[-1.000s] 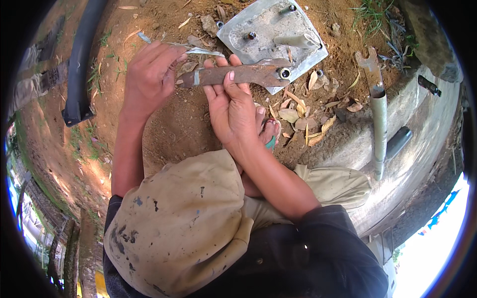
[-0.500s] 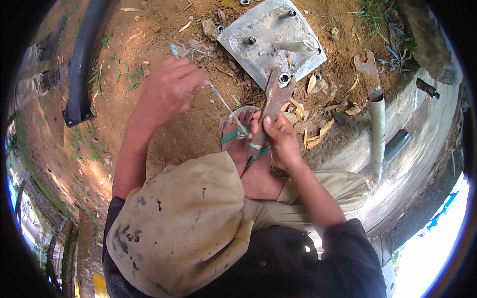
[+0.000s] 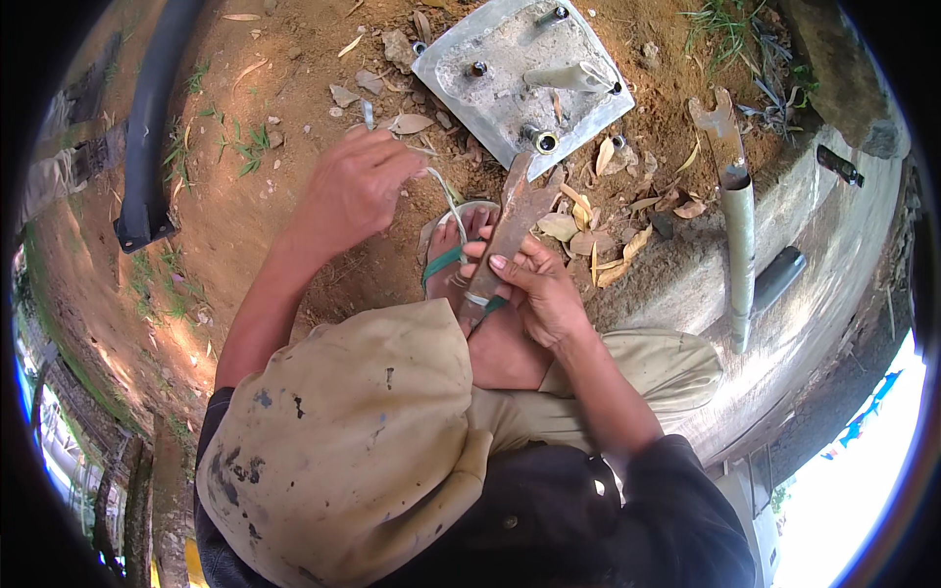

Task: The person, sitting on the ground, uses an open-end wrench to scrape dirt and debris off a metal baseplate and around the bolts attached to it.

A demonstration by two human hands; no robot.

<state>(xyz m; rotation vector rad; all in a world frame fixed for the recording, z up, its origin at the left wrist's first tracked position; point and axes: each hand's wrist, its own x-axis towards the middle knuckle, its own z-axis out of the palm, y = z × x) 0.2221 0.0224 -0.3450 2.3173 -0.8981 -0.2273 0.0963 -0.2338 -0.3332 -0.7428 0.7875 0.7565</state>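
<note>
Head view. Person squats on bare dirt ground (image 3: pixel 245 225), tan cap (image 3: pixel 343 441) filling the lower middle of the picture.

Right hand (image 3: pixel 534 289) is closed around the lower part of a rusty flat metal bar (image 3: pixel 510 230), fingers wrapped over it just above the foot in a green-strapped sandal (image 3: pixel 453 260). The bar stands tilted, its top end reaching up to the near edge of a grey concrete slab (image 3: pixel 510 73) with bolts set in it.

Left hand (image 3: pixel 358 186) is held up over the dirt, left of the bar, fingers pinched on a thin pale cord (image 3: pixel 446 196) that curves down toward the sandal.

Dry leaves (image 3: pixel 588 230) lie scattered right of the bar. Farther right, a large wrench (image 3: pixel 720 122) lies on the dirt, with a grey pipe (image 3: pixel 740 245) below it along a concrete kerb (image 3: pixel 833 225). A black pipe (image 3: pixel 147 127) runs along the ground's far left side.
</note>
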